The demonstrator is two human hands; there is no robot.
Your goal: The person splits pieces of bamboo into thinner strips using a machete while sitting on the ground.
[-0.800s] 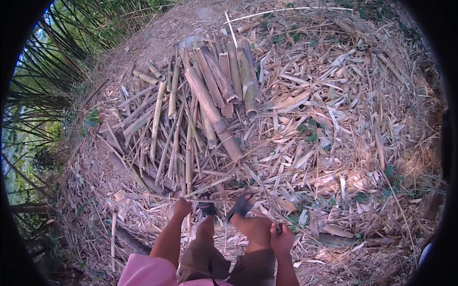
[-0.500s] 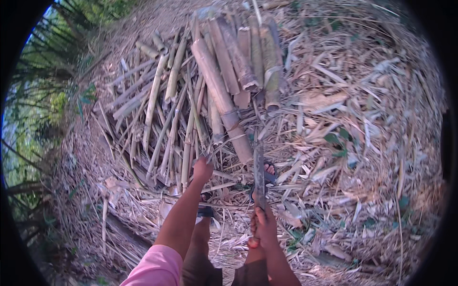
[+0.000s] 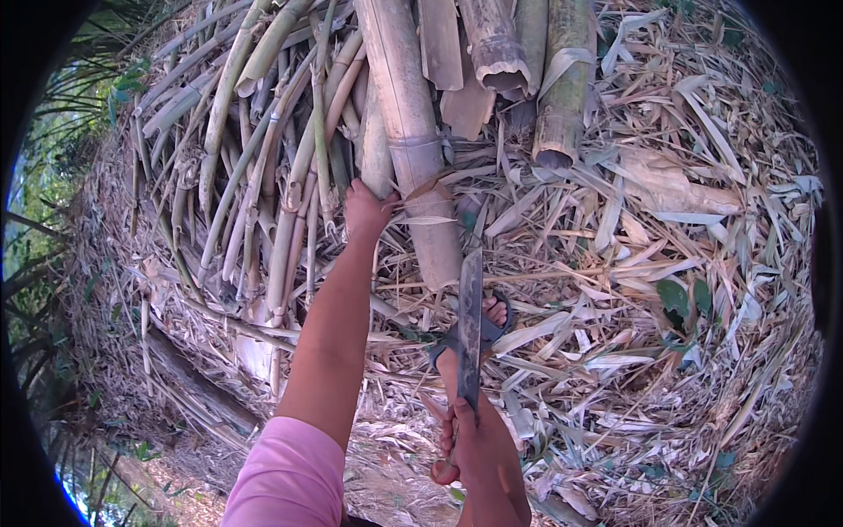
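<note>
My left hand (image 3: 364,211) reaches forward to the lower end of a pale bamboo pole (image 3: 376,149) in the pile, its fingers and thumb closed about that end, partly hidden. Just right of it lies a thicker, split-marked bamboo pole (image 3: 413,154), with a dry strip across its lower part. Closer to me, my right hand (image 3: 470,435) is wrapped round the handle of a machete (image 3: 471,329). The long dark blade points away from me, above my sandalled foot (image 3: 493,314), and touches no bamboo that I can see.
Thin bamboo stalks (image 3: 255,189) lie heaped at the left. Hollow bamboo sections (image 3: 562,114) lie at the far right of the pile. Dry leaves and husks (image 3: 606,369) cover the ground, with a dark log (image 3: 206,378) at left and a green leafy plant (image 3: 680,303) at right.
My view has come closer to the pile. My left hand has reached forward onto the pale bamboo pole's end. The machete stays in my right hand, still pointing away.
</note>
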